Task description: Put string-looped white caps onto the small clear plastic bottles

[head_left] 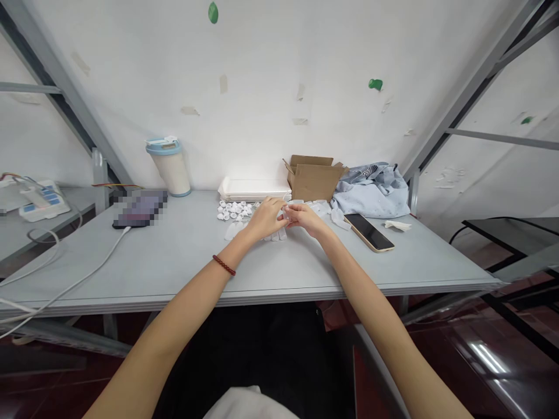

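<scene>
Above the middle of the tabletop, my left hand (267,217) and my right hand (304,217) meet at the fingertips. Between them they pinch a small translucent piece (286,214), mostly covered by the fingers, so its exact kind is unclear. A cluster of small white caps (236,210) lies just left of my left hand. Clear, bag-like plastic pieces (338,219) are spread behind and right of my right hand. More clear pieces (276,235) lie beneath my hands.
Along the wall stand a cream tumbler (170,169), a white stack (255,190), an opened cardboard box (315,179) and bunched blue cloth (373,191). A phone (369,232) and crumpled tissue (397,225) lie right. A cable (94,272) runs to a blurred device (140,208) on the left.
</scene>
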A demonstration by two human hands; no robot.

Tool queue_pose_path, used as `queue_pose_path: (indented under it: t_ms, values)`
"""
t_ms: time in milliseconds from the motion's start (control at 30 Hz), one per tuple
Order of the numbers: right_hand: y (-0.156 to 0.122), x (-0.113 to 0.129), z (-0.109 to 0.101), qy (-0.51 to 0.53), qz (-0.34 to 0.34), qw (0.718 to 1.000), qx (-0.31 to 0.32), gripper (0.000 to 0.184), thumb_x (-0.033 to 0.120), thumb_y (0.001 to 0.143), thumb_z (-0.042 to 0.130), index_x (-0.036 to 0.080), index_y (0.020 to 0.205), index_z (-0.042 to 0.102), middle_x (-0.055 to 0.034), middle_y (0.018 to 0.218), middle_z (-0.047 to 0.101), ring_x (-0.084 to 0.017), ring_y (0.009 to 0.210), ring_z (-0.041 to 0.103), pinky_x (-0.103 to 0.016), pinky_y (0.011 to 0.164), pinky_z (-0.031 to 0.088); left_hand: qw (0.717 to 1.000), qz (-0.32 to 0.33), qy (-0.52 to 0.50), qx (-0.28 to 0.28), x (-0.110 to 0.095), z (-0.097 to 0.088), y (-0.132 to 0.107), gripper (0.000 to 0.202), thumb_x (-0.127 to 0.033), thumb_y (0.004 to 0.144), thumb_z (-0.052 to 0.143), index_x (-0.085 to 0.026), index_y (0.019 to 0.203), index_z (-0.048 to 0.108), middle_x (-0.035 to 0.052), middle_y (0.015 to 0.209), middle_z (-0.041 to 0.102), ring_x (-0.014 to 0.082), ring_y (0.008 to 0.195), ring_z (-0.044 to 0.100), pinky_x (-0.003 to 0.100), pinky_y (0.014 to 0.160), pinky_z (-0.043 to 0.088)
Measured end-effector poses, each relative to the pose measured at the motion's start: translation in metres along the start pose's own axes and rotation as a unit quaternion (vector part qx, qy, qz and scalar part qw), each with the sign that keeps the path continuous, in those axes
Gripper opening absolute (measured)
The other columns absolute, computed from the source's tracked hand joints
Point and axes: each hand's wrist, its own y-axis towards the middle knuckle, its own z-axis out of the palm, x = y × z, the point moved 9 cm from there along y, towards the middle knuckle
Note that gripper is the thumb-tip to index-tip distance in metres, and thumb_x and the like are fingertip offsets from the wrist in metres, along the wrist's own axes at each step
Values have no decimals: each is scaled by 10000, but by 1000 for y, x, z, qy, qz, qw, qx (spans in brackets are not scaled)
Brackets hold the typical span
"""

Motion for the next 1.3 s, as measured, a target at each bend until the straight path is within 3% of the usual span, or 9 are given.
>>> queue_pose_path:
  t_ms: [633,1067,1300]
  values:
    - [-2,2,2,-7,9,1000,-1,155,262,851,582,129,815,654,-69,796,713,-115,667,616,-231,626,509,1000,-14,7,11,0,1,-1,236,-188,776,604,-172,1011,614,82,1105,654,263,1054,535,415,930,449]
    - [-4,6,-1,23,6,1000,7,175,262,905,536,118,882,633,-95,864,711,-120,674,639,-288,737,541,1000,-10,-18,-12,7,0,-1,394,-202,743,651,-165,1127,575,96,1175,623,274,1135,495,435,966,434]
    - [-3,4,-3,23,20,999,19,199,257,907,531,121,799,628,-93,825,716,-116,681,646,-259,725,538,1000,16,-20,-14,3,1,1,324,-194,752,641,-182,1074,602,90,1167,628,264,1123,515,455,974,427]
